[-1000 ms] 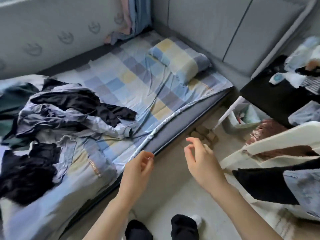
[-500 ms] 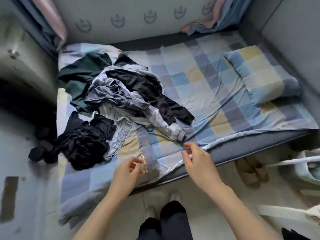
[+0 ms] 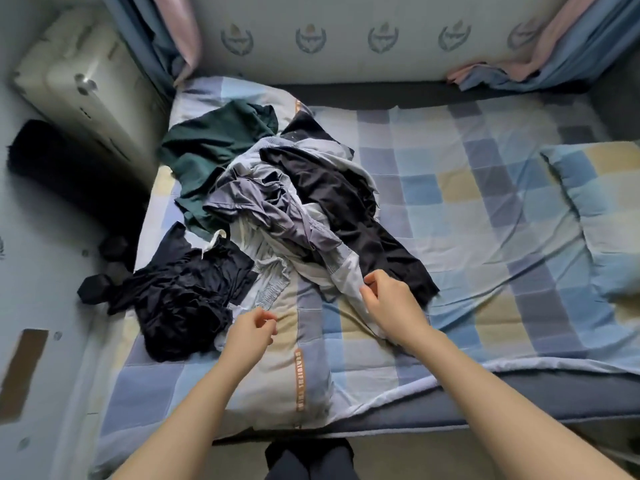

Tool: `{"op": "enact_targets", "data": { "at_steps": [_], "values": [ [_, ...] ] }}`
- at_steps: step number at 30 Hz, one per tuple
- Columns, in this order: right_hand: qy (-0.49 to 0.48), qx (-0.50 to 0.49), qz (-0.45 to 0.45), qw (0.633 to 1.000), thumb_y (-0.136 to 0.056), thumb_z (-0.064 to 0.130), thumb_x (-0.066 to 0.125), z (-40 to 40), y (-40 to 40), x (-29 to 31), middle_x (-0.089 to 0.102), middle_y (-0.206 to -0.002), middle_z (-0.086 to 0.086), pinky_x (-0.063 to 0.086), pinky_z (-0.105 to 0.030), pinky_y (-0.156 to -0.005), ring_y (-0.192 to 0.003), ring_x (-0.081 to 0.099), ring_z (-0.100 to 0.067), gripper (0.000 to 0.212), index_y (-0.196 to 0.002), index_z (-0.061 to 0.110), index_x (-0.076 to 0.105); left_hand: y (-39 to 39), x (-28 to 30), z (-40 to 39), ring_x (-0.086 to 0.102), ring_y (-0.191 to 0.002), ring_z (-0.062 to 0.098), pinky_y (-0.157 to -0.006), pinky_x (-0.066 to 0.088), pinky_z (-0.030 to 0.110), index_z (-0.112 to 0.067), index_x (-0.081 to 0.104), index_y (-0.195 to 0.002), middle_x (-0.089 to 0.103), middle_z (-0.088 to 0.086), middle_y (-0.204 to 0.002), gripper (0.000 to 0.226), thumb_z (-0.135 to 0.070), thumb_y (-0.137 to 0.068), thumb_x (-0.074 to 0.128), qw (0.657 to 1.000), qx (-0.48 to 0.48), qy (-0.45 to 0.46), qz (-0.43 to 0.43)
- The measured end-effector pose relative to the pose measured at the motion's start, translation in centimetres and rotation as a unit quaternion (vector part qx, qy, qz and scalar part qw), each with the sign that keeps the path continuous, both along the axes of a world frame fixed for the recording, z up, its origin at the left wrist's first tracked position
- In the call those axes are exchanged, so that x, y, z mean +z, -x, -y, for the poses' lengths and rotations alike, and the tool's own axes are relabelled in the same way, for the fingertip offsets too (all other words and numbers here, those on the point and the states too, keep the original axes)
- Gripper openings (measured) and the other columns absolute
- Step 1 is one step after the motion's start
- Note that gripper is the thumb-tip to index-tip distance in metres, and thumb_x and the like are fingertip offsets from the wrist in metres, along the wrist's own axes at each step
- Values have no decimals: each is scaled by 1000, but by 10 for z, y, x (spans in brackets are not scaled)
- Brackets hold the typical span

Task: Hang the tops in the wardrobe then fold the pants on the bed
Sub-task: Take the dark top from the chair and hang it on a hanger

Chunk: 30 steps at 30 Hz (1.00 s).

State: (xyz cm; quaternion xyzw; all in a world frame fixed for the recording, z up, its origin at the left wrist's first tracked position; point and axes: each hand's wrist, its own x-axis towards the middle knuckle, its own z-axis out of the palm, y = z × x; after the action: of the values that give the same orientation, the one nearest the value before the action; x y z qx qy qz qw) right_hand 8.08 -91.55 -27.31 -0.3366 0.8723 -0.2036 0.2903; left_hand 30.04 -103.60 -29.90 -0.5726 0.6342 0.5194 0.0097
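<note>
The crumpled clothes pile (image 3: 277, 202), comprising dark green, grey, black and pale striped garments, lies on the checked bed (image 3: 485, 209), where the right hand (image 3: 391, 299) pinches the pale striped garment (image 3: 346, 271) and the left hand (image 3: 251, 332) hovers, fingers loosely curled, holding nothing.

Home bedroom — bed (image 3: 450, 188), pillow (image 3: 602, 216), curtains (image 3: 166, 39), clothes pile (image 3: 277, 209).
</note>
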Motion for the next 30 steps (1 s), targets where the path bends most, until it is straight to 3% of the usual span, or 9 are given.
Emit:
{"op": "enact_targets", "data": {
  "at_steps": [5,8,11,14,17,20,24,26,30],
  "values": [
    [-22,29,0,999,-96,33,46,71,38,-69,66,-106,-10,48,-38,-81,-103,58,-31,31,-116,11,53,35,-62,73,66,-79,20,-69,46,32,-17,67,-87,71,2,-87,9,-16,-90,59,1000,6,12,14],
    [-39,46,20,998,-98,36,47,111,51,-119,60,-122,-12,46,-41,-92,-114,53,-32,42,-129,8,47,45,-103,110,65,-91,23,-78,47,35,-17,66,-94,68,2,-96,9,-22,-91,60,1000,11,3,20],
    [-61,55,20,996,-97,38,50,152,61,-163,55,-129,-15,42,-43,-99,-120,49,-35,48,-132,5,45,55,-133,140,60,-84,20,-76,46,35,-19,64,-97,65,4,-98,10,-27,-92,60,1000,7,-3,18],
    [-79,47,15,996,-95,38,52,186,72,-201,47,-134,-15,42,-47,-100,-122,47,-37,50,-134,9,39,74,-161,174,59,-94,21,-85,48,38,-17,61,-107,63,3,-102,20,-31,-93,59,1000,3,6,20],
    [-69,52,9,996,-93,30,59,207,83,-244,39,-141,-18,38,-47,-104,-126,44,-41,63,-145,12,27,102,-190,201,58,-89,23,-80,48,36,-13,58,-112,60,2,-97,22,-29,-95,58,998,53,-19,-13],
    [-71,59,38,995,-91,26,63,218,89,-275,40,-144,-19,37,-43,-105,-128,43,-38,72,-149,14,22,129,-214,212,61,-92,22,-81,51,35,-15,56,-112,59,4,-108,22,-31,-97,57,991,102,-81,-41],
    [-57,62,57,995,-94,12,48,227,79,-289,58,-129,-17,38,-30,-89,-122,50,-35,37,-131,10,51,152,-238,209,62,-96,24,-80,49,36,-13,54,-119,56,4,-112,30,-33,-97,55,978,141,-145,-59],
    [7,102,85,991,-90,6,46,225,63,-276,65,-121,-16,40,-29,-90,-116,56,-34,36,-121,8,64,158,-241,205,62,-103,27,-85,51,39,-14,53,-122,56,4,-116,34,-37,-98,54,969,158,-175,-69],
    [99,205,152,962,-89,-6,46,193,33,-237,69,-110,-8,40,-24,-95,-107,60,-24,38,-119,6,67,163,-228,210,67,-100,30,-91,53,43,-11,60,-111,68,8,-109,30,-37,-95,60,941,236,-196,-142]
  ]
}}
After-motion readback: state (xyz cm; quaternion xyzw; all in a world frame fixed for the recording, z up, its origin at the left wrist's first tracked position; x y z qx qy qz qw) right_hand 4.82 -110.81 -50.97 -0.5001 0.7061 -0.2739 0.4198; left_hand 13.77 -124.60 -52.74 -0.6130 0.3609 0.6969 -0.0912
